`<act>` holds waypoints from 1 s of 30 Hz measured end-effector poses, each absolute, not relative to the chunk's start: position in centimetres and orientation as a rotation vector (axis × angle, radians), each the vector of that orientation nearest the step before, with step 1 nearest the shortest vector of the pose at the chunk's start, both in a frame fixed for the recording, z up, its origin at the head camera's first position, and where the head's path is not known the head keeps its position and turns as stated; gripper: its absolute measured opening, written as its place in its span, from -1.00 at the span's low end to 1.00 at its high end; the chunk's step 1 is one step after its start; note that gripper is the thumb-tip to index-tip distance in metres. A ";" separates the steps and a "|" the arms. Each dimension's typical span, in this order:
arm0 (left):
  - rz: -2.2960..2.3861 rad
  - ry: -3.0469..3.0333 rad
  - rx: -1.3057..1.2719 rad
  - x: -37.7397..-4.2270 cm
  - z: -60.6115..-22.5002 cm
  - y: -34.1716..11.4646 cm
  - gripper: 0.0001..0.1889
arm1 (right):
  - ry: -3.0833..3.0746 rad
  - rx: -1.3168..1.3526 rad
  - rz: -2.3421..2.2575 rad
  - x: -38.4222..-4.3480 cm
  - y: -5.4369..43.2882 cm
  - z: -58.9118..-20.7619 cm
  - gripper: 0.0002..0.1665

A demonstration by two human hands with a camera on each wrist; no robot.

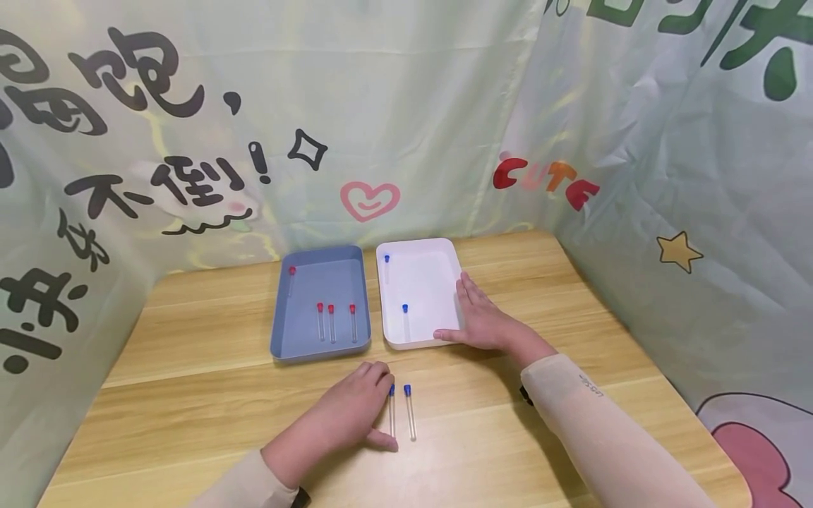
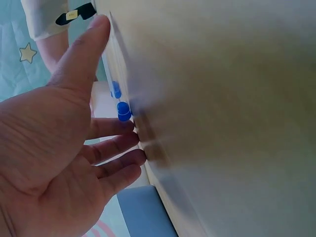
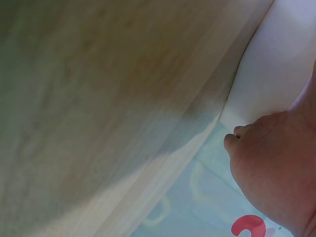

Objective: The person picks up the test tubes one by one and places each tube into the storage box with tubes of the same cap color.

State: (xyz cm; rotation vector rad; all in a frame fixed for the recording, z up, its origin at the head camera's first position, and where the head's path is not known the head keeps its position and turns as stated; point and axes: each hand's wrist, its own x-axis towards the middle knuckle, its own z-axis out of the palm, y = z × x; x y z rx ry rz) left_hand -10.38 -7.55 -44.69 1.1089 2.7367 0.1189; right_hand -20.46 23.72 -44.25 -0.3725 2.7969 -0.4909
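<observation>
My left hand (image 1: pixel 352 402) is at the table's front, beside a clear tube with a blue cap (image 1: pixel 392 390). Its thumb is stretched away from the slightly bent fingers (image 2: pixel 116 148), which touch the tabletop near that cap. A second blue-capped tube (image 1: pixel 410 413) lies just to the right. On the right side of the white tray (image 1: pixel 422 268) rests my right hand (image 1: pixel 485 321), fingers straight along the outer wall, thumb over the front corner. Two blue-capped tubes, one at the back (image 1: pixel 387 259) and one nearer (image 1: pixel 405 309), lie inside that tray.
A blue-grey tray (image 1: pixel 320 351) stands left of the white one, holding several red-capped tubes (image 1: pixel 331 321). Both trays sit towards the back of the wooden table (image 1: pixel 203 339). Printed cloth (image 1: pixel 432 127) hangs behind and along the sides.
</observation>
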 end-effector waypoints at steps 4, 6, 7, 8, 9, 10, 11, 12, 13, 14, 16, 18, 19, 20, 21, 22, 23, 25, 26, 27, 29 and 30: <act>0.104 2.750 1.108 -10.1 -44.5 -7.4 0.21 | 2.794 -0.372 -0.494 -20.4 23.7 -44.2 0.67; 0.099 2.758 1.110 -10.0 -44.3 -7.4 0.20 | 2.794 -0.371 -0.496 -20.4 23.7 -44.3 0.67; 0.093 2.764 1.112 -9.9 -44.2 -7.3 0.19 | 2.795 -0.370 -0.497 -20.4 23.7 -44.3 0.67; 0.086 2.768 1.114 -9.8 -44.2 -7.3 0.18 | 2.795 -0.370 -0.498 -20.4 23.7 -44.3 0.67; 0.079 2.773 1.116 -9.8 -44.2 -7.2 0.17 | 2.797 -0.370 -0.498 -20.4 23.7 -44.3 0.67; 0.074 2.777 1.119 -9.7 -44.2 -7.2 0.16 | 2.799 -0.370 -0.499 -20.4 23.7 -44.3 0.67; 0.060 2.781 1.123 -9.6 -44.2 -7.1 0.14 | 2.800 -0.372 -0.502 -20.5 23.7 -44.3 0.67; 0.048 2.784 1.127 -9.6 -44.2 -7.1 0.14 | 2.800 -0.373 -0.505 -20.5 23.7 -44.3 0.67; 0.038 2.788 1.131 -9.6 -44.2 -7.0 0.13 | 2.800 -0.374 -0.506 -20.5 23.7 -44.3 0.67; 0.030 2.790 1.134 -9.6 -44.2 -7.0 0.12 | 2.799 -0.375 -0.508 -20.5 23.6 -44.3 0.67; 0.021 2.794 1.139 -9.5 -44.3 -6.9 0.11 | 2.796 -0.375 -0.513 -20.5 23.6 -44.4 0.66; 0.017 2.796 1.141 -9.5 -44.3 -6.9 0.10 | 2.794 -0.371 -0.513 -20.4 23.6 -44.4 0.66; 0.017 2.796 1.141 -9.5 -44.3 -6.9 0.09 | 2.793 -0.368 -0.513 -20.4 23.6 -44.4 0.65; 0.018 2.796 1.142 -9.5 -44.3 -6.9 0.09 | 2.792 -0.366 -0.513 -20.4 23.6 -44.4 0.65; 0.018 2.796 1.143 -9.5 -44.3 -6.9 0.08 | 2.791 -0.365 -0.512 -20.5 23.6 -44.5 0.65; 0.018 2.796 1.146 -9.4 -44.3 -6.9 0.07 | 2.792 -0.365 -0.511 -20.5 23.6 -44.5 0.64; 0.018 2.796 1.148 -9.4 -44.3 -6.9 0.06 | 2.792 -0.364 -0.509 -20.5 23.6 -44.5 0.64; 0.019 2.793 1.149 -9.4 -44.3 -6.9 0.06 | 2.792 -0.364 -0.506 -20.5 23.7 -44.5 0.64; 0.023 2.791 1.147 -9.4 -44.2 -6.9 0.06 | 2.793 -0.364 -0.505 -20.5 23.7 -44.6 0.64; 0.026 2.787 1.144 -9.4 -44.2 -6.9 0.06 | 2.793 -0.365 -0.504 -20.5 23.7 -44.6 0.65; 0.040 2.778 1.132 -9.5 -44.1 -6.9 0.07 | 2.795 -0.365 -0.504 -20.6 23.7 -44.6 0.66; 0.049 2.773 1.125 -9.5 -44.1 -7.0 0.07 | 2.796 -0.366 -0.505 -20.6 23.7 -44.6 0.66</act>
